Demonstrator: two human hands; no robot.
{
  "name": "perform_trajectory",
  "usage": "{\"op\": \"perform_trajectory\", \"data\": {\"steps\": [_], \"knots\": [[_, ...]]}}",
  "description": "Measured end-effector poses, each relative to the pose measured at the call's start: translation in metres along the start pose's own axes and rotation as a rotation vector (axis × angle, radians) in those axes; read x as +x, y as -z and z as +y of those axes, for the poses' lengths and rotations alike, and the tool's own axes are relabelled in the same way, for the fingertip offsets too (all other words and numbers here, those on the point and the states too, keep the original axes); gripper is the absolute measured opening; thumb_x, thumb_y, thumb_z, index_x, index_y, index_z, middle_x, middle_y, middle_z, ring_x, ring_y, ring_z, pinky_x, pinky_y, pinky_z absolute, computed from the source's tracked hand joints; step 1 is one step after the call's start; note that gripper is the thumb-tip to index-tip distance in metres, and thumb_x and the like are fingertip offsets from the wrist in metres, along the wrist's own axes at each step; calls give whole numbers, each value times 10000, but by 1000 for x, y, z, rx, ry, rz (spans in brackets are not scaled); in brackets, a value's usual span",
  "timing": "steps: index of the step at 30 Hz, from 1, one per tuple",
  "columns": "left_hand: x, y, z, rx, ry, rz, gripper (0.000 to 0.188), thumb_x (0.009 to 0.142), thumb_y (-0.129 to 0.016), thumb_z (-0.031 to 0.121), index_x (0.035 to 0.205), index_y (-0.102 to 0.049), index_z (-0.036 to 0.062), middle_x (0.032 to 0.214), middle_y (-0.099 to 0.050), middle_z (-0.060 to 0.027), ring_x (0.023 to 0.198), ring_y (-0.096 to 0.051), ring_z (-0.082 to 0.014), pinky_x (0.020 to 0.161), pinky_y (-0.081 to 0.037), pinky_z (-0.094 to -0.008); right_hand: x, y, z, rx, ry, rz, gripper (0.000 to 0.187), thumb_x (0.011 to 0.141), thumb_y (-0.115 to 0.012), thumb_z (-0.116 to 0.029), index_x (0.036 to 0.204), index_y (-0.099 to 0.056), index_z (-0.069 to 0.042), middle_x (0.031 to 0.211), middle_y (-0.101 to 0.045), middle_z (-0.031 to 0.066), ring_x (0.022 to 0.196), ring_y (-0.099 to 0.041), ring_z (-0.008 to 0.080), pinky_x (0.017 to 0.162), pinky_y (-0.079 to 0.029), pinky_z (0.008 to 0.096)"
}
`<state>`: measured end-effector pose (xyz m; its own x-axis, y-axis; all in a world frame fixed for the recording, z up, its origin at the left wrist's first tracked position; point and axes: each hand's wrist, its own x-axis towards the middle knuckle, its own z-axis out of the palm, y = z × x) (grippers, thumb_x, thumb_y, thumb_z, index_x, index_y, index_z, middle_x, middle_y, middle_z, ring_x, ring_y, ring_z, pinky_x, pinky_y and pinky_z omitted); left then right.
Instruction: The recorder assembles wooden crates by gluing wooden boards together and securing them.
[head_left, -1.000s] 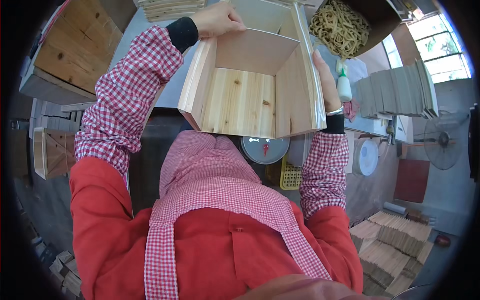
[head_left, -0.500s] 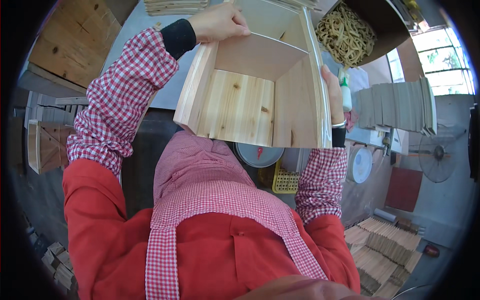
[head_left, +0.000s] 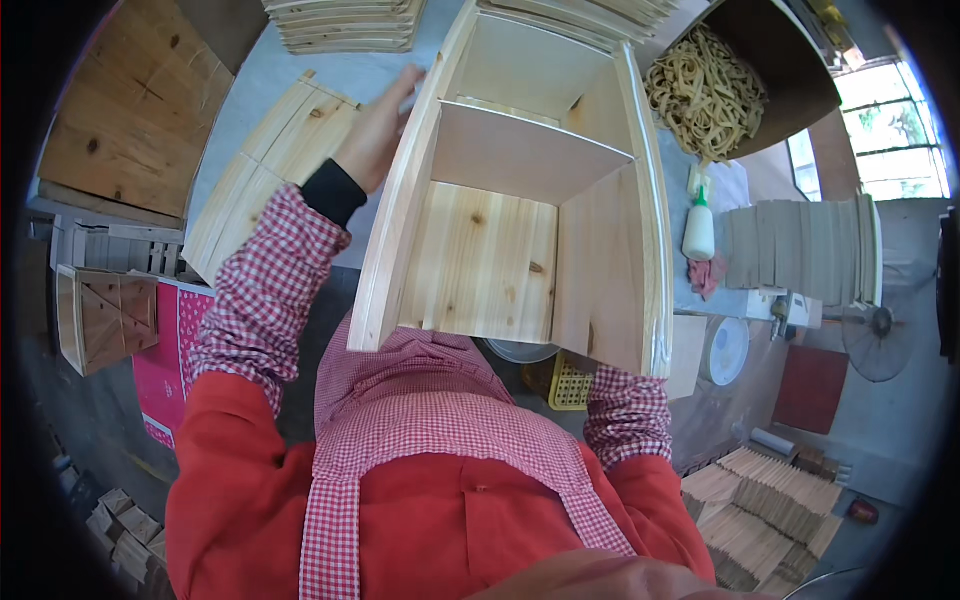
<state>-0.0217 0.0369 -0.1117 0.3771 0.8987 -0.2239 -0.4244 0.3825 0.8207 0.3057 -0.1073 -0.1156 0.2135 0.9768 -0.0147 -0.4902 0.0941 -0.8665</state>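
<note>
Left hand (head_left: 380, 125) lies flat, fingers extended, against the outer left wall of the open wooden box (head_left: 510, 200), which is tilted up over the grey desk (head_left: 400, 70) in front of the person's chest. Right hand is hidden behind the box's right wall, so its grip cannot be told. Compared with half a second ago, the box sits larger and nearer, and the left hand has slid from its far top corner down the left side.

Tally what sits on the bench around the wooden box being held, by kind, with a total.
Wooden box, left hand on its side: 1
Flat slat panel: 1
Stacks of thin boards: 2
Squeeze bottle: 1
Bin of pale strips: 1
Pink rag: 1
Total: 7
</note>
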Motion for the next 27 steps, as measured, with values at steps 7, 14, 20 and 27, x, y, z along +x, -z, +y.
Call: {"op": "perform_trajectory", "data": {"steps": [7,14,20,27], "knots": [[41,51,-60,-69,-3,-195,594,1008,-442,373,1466,-268,38,1418,-408,-69,1248,-422,-146,1049,-366,-292,-1,95,13,-333,75,115,455,1019,-374,-318,1320,-454,13,1282,-547,153,1130,-560,228,932,-476,374],[43,51,-74,396,-278,-239,553,1023,-416,327,1469,-262,38,1417,-418,-72,1230,-444,-130,1029,-391,-286,-34,197,1,-660,163,206,457,1014,-382,-310,1330,-447,14,1283,-548,155,1116,-571,227,934,-478,377],[-20,44,-49,75,41,-102,539,995,-439,435,1355,-458,34,1229,-595,-93,1088,-575,-160,967,-448,-300,-116,230,28,-882,165,163,459,1011,-389,-303,1338,-441,15,1283,-549,158,1105,-580,226,935,-481,380],[-167,16,-17,1019,-928,625,298,790,-706,167,1033,-646,4,1035,-655,-156,1007,-611,-292,909,-450,-382,-128,227,49,-1136,298,126,463,1007,-396,-294,1348,-434,16,1284,-549,160,1091,-591,225,937,-483,383]]}}
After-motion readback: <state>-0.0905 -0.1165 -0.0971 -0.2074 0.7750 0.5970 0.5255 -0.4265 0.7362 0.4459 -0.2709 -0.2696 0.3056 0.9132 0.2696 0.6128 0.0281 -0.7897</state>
